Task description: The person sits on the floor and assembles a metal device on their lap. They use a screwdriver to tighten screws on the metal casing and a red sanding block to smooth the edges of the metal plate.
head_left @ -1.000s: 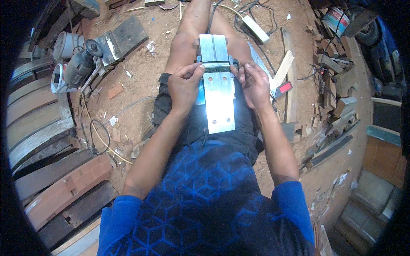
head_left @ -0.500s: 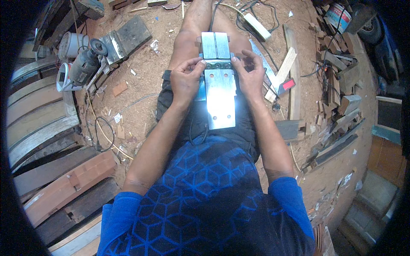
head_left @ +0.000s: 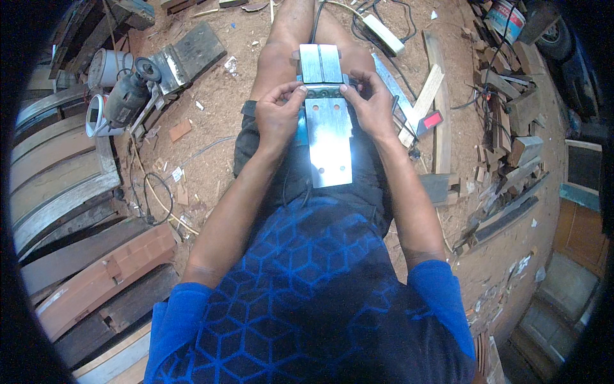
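An electric hand planer (head_left: 330, 144) with a teal body lies upside down across my lap, its shiny metal sole facing up. Between the front and rear sole plates shows the cutter block (head_left: 324, 93), with a row of round bolt heads. My left hand (head_left: 276, 118) is closed at the block's left end, thumb and fingertips pinched together there. At the right end, my right hand (head_left: 373, 110) presses its thumb and bent fingers to the planer in the same way. Whether a thin blade sits between the fingertips is too small to make out.
On the left stand an angle grinder (head_left: 125, 99), a white bucket (head_left: 105, 67) and curved wooden pieces (head_left: 105, 275). To the right are a white power strip (head_left: 384, 34), a long wooden strip (head_left: 439, 144), a red-ended tool (head_left: 430, 120) and piled offcuts (head_left: 527, 152). Cords cross the sawdust-covered floor.
The planer and both hands sit slightly higher in the picture. My right fingers have shifted a little at the cutter block's end; both hands stay at the same place on the planer.
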Demonstrator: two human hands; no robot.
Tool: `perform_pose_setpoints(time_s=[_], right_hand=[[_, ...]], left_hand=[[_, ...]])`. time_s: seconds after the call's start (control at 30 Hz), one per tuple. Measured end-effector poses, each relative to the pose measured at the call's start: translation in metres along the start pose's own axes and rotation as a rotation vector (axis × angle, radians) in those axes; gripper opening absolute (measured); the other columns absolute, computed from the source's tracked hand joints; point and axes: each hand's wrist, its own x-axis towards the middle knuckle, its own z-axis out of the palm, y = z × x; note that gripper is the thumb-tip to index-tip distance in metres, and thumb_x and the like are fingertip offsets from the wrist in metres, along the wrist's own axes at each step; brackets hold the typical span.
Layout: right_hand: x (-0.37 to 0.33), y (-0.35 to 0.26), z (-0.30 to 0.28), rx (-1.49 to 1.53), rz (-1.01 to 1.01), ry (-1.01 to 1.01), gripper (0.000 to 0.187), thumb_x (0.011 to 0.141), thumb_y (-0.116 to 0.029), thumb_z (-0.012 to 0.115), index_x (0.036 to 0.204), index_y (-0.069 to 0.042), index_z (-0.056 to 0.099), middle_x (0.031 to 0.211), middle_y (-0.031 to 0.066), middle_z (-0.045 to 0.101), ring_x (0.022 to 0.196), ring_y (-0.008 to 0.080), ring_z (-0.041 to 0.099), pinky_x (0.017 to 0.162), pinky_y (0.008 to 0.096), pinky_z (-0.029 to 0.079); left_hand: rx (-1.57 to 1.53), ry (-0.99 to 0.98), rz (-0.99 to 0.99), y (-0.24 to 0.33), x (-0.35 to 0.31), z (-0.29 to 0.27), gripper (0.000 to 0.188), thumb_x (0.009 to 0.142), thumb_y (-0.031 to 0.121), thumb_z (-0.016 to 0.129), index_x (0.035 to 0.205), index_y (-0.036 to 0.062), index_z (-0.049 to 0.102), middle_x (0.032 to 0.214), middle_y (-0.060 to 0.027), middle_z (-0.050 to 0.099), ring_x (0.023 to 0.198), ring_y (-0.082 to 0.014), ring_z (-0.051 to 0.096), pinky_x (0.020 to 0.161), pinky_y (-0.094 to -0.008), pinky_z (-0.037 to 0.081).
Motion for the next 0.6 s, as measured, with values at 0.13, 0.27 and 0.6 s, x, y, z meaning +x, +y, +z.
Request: perform_pose_setpoints(time_s=[0.13,0.27,0.6], right_hand=[[0.0,0.005,0.001,0.046,0.025,0.009,0.044,0.09,-0.018,0.083,0.125,0.004,0.069,0.112,0.0125,0.073,0.1,0.0182,0.065,0.094,0.0336,0.053],[0.0,0.001,0.001,0.04,0.052,0.004,0.043,0.09,-0.02,0.083,0.124,0.004,0.07,0.112,0.0127,0.073,0.1,0.0178,0.065,0.094,0.0328,0.052],[-0.003,0.01,0.006,-0.018,-0.014,0.07,0.04,0.09,-0.022,0.083,0.119,0.003,0.072,0.107,0.012,0.075,0.096,0.018,0.066,0.089,0.0328,0.053]], left_hand=[[-0.218,0.034,0.045,0.002,-0.007,0.002,0.024,0.097,0.011,0.073,0.114,-0.0065,0.072,0.092,-0.0042,0.073,0.076,-0.0081,0.066,0.068,-0.0206,0.052],[-0.207,0.037,0.005,0.006,-0.014,0.0,0.022,0.098,0.011,0.073,0.11,-0.007,0.071,0.096,-0.0063,0.075,0.081,-0.0079,0.069,0.071,-0.0202,0.054],[-0.157,0.013,0.045,0.008,-0.011,0.0,0.024,0.095,0.013,0.078,0.108,-0.0071,0.072,0.092,-0.0069,0.075,0.078,-0.0076,0.07,0.068,-0.0202,0.056]])
